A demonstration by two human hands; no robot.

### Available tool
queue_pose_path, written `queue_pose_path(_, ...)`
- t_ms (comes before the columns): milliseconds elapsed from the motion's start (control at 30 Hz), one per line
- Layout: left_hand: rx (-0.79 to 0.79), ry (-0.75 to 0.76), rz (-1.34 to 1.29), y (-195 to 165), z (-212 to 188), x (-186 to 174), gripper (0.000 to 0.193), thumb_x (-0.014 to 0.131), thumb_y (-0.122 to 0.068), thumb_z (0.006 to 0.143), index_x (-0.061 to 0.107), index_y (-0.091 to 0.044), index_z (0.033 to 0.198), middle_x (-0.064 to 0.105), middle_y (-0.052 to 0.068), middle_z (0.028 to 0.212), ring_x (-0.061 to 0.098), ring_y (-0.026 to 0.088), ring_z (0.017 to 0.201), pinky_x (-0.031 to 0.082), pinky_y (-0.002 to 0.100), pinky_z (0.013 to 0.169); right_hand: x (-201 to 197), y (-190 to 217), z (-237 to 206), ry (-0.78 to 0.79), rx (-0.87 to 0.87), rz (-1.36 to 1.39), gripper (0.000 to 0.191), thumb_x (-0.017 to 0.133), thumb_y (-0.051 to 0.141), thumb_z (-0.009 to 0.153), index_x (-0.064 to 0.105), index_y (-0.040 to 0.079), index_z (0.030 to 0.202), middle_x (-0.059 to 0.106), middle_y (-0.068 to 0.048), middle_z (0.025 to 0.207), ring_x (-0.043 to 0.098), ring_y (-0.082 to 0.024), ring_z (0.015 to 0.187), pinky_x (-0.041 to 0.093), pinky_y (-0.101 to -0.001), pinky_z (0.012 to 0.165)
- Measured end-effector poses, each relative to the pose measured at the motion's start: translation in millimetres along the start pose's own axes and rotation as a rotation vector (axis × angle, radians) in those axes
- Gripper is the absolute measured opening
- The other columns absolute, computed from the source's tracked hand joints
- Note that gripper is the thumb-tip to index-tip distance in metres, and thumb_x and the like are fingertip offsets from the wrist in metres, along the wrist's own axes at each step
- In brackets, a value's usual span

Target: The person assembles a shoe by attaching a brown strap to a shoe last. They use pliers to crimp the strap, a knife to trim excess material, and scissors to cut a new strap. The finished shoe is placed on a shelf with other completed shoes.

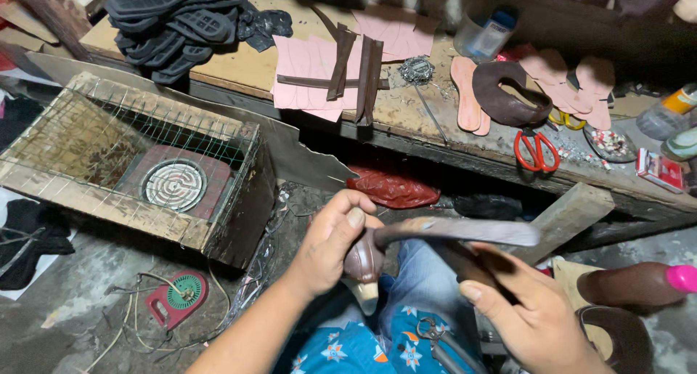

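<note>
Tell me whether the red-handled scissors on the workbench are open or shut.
Shut. The red-handled scissors lie flat on the wooden workbench, their two handle loops side by side and the blades together in a single point toward the brown curved leather piece.

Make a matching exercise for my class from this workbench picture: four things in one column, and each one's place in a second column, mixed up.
Things:
1. red-handled scissors
2. black soles
3. round heating coil
4. brown shoe piece

Places:
A. inside the wire-covered wooden box
B. held between the left hand and right hand
C. piled at the bench's far left
D. on the bench edge, at the right

Pairs: 1-D, 2-C, 3-A, 4-B
</note>
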State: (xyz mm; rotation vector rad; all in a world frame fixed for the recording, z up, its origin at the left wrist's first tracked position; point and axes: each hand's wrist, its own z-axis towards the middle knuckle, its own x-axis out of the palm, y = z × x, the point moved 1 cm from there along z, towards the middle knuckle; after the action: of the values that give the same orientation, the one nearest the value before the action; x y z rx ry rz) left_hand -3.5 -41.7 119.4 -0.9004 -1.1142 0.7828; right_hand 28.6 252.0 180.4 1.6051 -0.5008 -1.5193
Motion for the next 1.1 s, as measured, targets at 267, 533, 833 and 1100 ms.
queue_pose_path(267, -0.038, -0.624, -0.903, 100.4, 40.5, -36.8, 0.037, 0.052, -0.039, 0.099, 0.064, -0.005, 0.095, 0.068, 0.016, 0.093, 0.067, 0.034, 0.096, 0.054, 0.048, 0.093, 26.8, -33.5, -7.8, -0.052, 0.162, 0.539, 0.049, 0.066, 0.008, 0.092, 0.053, -0.001, 0.138, 0.067, -0.007, 0.098, 0.065, -0.013, 0.082, 0.055, -0.0294, 0.075)
queue_pose_path(533, -0.129, -0.638, -0.534, 166.8, 20.9, -51.4, 0.027, 0.057, -0.021, 0.099, 0.061, 0.002, 0.086, 0.069, 0.018, 0.085, 0.070, 0.032, 0.086, 0.056, 0.045, 0.087, 55.6, -46.7, -29.7, -0.032, 0.089, 0.155, 0.024, 0.065, 0.022, 0.098, 0.068, 0.003, 0.113, 0.070, -0.004, 0.085, 0.065, -0.015, 0.076, 0.055, -0.0298, 0.072)
queue_pose_path(833, -0.109, -0.580, -0.254, 139.7, 14.0, -54.4, 0.024, 0.056, -0.018, 0.098, 0.062, 0.002, 0.085, 0.072, 0.017, 0.085, 0.068, 0.026, 0.080, 0.054, 0.035, 0.077, 84.0, -56.2, -10.8, 0.051, 0.171, -0.159, 0.043, 0.066, 0.035, 0.091, 0.064, 0.007, 0.122, 0.074, -0.021, 0.090, 0.072, -0.038, 0.084, 0.055, -0.0416, 0.075)
queue_pose_path(1100, 0.395, 0.033, 1.237, 72.4, 11.6, -2.8, 0.044, 0.076, -0.036, 0.071, 0.073, -0.005, 0.102, 0.075, 0.012, 0.101, 0.068, 0.033, 0.092, 0.050, 0.044, 0.082, 50.1, -119.9, -48.0, -0.219, 0.507, 0.182, 0.058, 0.063, 0.026, 0.094, 0.053, 0.013, 0.150, 0.071, -0.012, 0.089, 0.063, -0.014, 0.066, 0.054, -0.0305, 0.066)
